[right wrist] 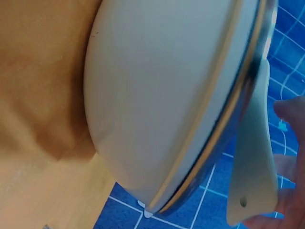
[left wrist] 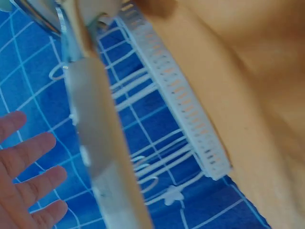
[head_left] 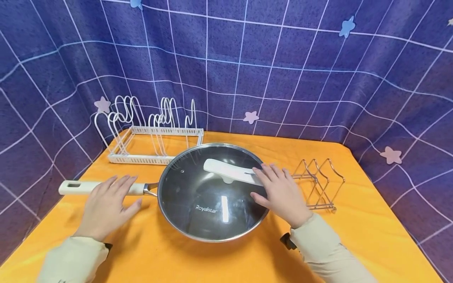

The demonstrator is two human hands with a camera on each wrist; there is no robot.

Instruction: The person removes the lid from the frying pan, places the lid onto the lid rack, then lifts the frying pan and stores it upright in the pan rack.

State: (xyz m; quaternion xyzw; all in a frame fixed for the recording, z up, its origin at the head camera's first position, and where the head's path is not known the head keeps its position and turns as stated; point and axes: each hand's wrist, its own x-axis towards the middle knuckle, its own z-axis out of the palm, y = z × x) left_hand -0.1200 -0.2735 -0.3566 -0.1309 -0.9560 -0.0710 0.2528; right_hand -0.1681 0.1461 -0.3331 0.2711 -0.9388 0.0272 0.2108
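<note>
A wok (head_left: 163, 212) with a cream outside, shown in the right wrist view, sits mid-table under a glass lid (head_left: 184, 188) marked "Royalstar". The lid carries a long white handle (head_left: 230, 171) across its top. My left hand (head_left: 106, 204) is over the wok's cream long handle (head_left: 76, 187); in the left wrist view the spread fingers (left wrist: 35, 148) are beside that handle (left wrist: 102, 143). At the right end of the lid handle is my right hand (head_left: 277, 192), fingers extended. In the right wrist view its fingertips are right by the lid handle (right wrist: 255, 157).
Behind the wok at left stands a white wire rack (head_left: 141, 159) with upright loops. A small metal wire rack (head_left: 320, 206) stands to the right. An orange cloth (head_left: 368, 236) covers the table, and a blue gridded curtain (head_left: 226, 47) with stars surrounds its back and sides.
</note>
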